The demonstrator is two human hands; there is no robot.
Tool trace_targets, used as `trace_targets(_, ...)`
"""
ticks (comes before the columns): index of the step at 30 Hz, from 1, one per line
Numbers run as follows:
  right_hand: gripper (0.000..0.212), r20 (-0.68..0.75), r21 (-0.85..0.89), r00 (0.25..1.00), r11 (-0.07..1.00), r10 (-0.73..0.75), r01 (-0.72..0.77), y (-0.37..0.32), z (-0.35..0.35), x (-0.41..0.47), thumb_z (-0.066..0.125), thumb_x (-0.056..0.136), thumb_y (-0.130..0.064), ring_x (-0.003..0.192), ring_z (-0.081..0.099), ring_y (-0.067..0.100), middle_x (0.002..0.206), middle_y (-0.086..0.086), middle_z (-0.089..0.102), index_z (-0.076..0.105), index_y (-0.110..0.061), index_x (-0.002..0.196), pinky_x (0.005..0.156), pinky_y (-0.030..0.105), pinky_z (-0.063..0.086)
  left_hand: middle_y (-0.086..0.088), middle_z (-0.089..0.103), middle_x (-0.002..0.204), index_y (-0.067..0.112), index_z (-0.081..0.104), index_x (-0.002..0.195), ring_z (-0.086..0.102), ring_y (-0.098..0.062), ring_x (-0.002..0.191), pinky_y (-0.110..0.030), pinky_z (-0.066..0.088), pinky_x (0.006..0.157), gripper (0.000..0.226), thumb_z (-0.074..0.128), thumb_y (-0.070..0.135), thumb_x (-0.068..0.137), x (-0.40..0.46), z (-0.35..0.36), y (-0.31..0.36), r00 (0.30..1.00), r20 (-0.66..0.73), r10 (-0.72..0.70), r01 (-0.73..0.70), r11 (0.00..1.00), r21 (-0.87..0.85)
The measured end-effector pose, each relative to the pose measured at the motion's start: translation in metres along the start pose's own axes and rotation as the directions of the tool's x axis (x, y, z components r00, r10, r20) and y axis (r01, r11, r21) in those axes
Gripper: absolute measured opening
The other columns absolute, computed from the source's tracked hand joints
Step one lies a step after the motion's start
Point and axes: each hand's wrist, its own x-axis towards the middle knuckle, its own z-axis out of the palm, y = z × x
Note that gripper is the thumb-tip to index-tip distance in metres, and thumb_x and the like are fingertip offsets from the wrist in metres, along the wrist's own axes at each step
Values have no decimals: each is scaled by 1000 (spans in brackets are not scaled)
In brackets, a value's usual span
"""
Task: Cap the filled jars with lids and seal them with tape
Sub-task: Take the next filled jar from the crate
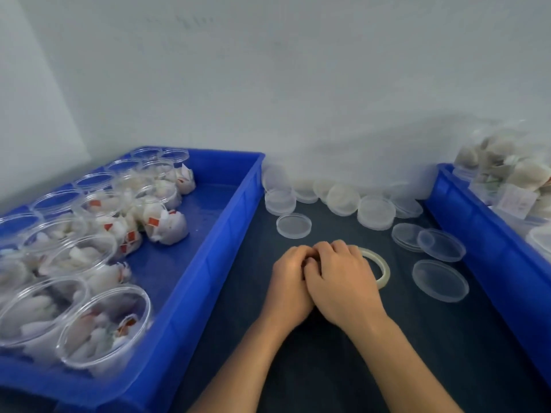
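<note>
Left crate (208, 234) is sitting at left on the table (328, 368), holding open jars (104, 326) along its left side and near end, loose sachets (167, 225) lying in its middle. Right crate (477, 248) is sitting at right, a bag (512, 171) resting in it. Between the crates, lids (293, 225) are lying scattered toward the wall (298, 84), some stacked. Both hands are resting together mid-table, left hand (290, 281) beside right hand (343, 281). Tape roll (383, 269) is lying flat, partly under the right hand. One single lid (439, 280) is lying right of the roll.
</note>
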Motion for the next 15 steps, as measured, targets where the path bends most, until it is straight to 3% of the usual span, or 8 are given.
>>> trace_targets(2, 27, -34, 59, 995, 994, -92, 94, -20, -10, 5, 44, 102, -35, 108, 52, 23, 117, 0, 61, 62, -23, 118, 96, 43, 45, 11, 73, 98, 23, 73, 105, 68, -3, 92, -21, 54, 78, 16, 71, 10, 96, -1, -15, 14, 993, -116, -19, 13, 998, -57)
trace_targets(4, 28, -84, 248, 983, 952, -166, 182, -41, -23, 11, 45, 103, -35, 113, 54, 18, 124, -5, 62, 63, -28, 124, 98, 42, 47, 11, 70, 94, 22, 70, 101, 65, -4, 87, -18, 49, 74, 11, 70, 12, 98, -2, -37, 33, 965, -260, 29, -24, 999, 21)
trace_targets(7, 24, -149, 585, 961, 763, -233, 276, -74, -48, 19, 45, 105, -32, 106, 63, 9, 108, -13, 71, 70, -32, 104, 89, 35, 50, 10, 65, 100, 21, 67, 107, 61, -5, 92, -19, 46, 77, 13, 64, 10, 100, -4, -76, 71, 903, -395, 170, -83, 970, 228)
trace_targets(9, 31, -152, 734, 954, 617, -259, 284, -95, -58, 23, 43, 106, -28, 90, 66, 6, 92, -13, 72, 70, -31, 89, 75, 28, 48, 5, 64, 109, 19, 67, 115, 61, -14, 100, -32, 50, 81, 16, 58, 12, 103, -9, -107, 94, 881, -417, 224, -57, 925, 376)
trace_targets(11, 34, -167, 742, 934, 583, -316, 329, -113, -59, 28, 42, 107, -24, 84, 66, 7, 87, -12, 72, 69, -28, 87, 71, 27, 47, 0, 65, 116, 19, 65, 124, 60, -22, 107, -41, 51, 83, 24, 52, 15, 105, -13, -135, 108, 893, -386, 230, 20, 838, 545)
trace_targets(15, 30, -106, 540, 884, 720, -456, 436, -148, -36, 45, 48, 102, -11, 100, 65, 16, 109, -2, 70, 69, -21, 119, 86, 43, 55, -5, 63, 130, 20, 59, 135, 60, -28, 119, -47, 53, 92, 31, 48, 16, 106, -15, -190, 101, 955, -283, 89, 168, 624, 763)
